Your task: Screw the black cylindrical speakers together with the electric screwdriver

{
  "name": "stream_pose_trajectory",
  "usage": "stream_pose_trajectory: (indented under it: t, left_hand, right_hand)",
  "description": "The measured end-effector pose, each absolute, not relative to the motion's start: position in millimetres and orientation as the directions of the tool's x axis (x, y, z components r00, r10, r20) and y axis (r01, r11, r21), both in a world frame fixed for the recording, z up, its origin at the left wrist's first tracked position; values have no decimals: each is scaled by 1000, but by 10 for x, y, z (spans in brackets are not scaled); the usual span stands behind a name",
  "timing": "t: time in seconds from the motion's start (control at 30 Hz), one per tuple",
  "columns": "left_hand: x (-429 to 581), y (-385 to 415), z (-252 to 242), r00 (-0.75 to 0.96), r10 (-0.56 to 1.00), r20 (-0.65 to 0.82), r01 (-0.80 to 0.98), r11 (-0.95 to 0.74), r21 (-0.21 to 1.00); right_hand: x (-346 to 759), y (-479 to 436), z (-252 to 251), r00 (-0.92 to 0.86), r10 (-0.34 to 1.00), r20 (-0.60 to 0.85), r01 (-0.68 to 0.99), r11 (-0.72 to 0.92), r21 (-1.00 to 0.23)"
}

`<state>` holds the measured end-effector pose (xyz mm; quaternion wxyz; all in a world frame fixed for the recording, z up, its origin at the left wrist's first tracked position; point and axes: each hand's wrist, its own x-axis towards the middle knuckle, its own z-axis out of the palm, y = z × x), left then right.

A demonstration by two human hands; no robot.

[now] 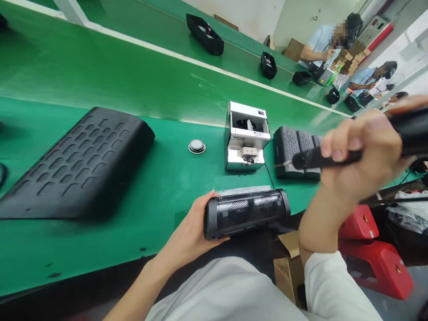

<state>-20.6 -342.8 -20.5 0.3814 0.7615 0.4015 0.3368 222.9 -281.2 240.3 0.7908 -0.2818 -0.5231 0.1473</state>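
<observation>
My left hand [192,223] is wrapped around the left end of a black portable speaker [249,211], whose dark front panel shows two round perforated areas. The speaker lies near the bench's front edge, on or just above a bubbly clear strip [245,191]. Raised at the right, my right hand [364,151] grips a black electric screwdriver [309,161]. Its thin bit points left, well above the speaker and apart from it. A silver screw feeder [247,138] stands behind the speaker. Motion blurs the right hand slightly.
A large black panel with oval dimples [83,156] lies left. A round silver-rimmed disc [197,146] sits beside the feeder, black dimpled panels [289,147] to its right. Black speaker shells [205,35] line the far belt. Red cases [377,267] and a cardboard box [287,267] are below right; co-workers sit beyond.
</observation>
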Motion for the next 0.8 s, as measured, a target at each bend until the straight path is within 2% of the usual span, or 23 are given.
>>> stream_pose_trajectory:
  t: [0.17, 0.27, 0.33, 0.43, 0.6, 0.8]
  left_hand:
    - [-211, -3415, -75, 483, 852, 204, 350, -401, 846]
    - [-212, -3413, -31, 486, 849, 210, 348, -408, 844]
    - [-215, -3412, -19, 486, 851, 200, 354, -401, 845]
    - [-219, -3411, -14, 483, 855, 191, 356, -390, 849]
    - [-216, -3409, -31, 484, 853, 196, 351, -394, 849]
    - [-219, -3404, -53, 485, 849, 209, 374, -417, 828]
  right_hand:
    - [2066, -2292, 2230, 325, 572, 753, 220, 728, -649]
    - [2075, -2032, 2105, 351, 574, 740, 264, 697, -667]
    - [2072, -1957, 2081, 350, 622, 700, 287, 640, -712]
    - [2036, -1943, 2099, 379, 658, 650, 289, 583, -759]
    - [1995, -1916, 2083, 379, 644, 665, 227, 632, -741]
    - [2176, -2192, 2206, 338, 645, 685, 246, 643, -726]
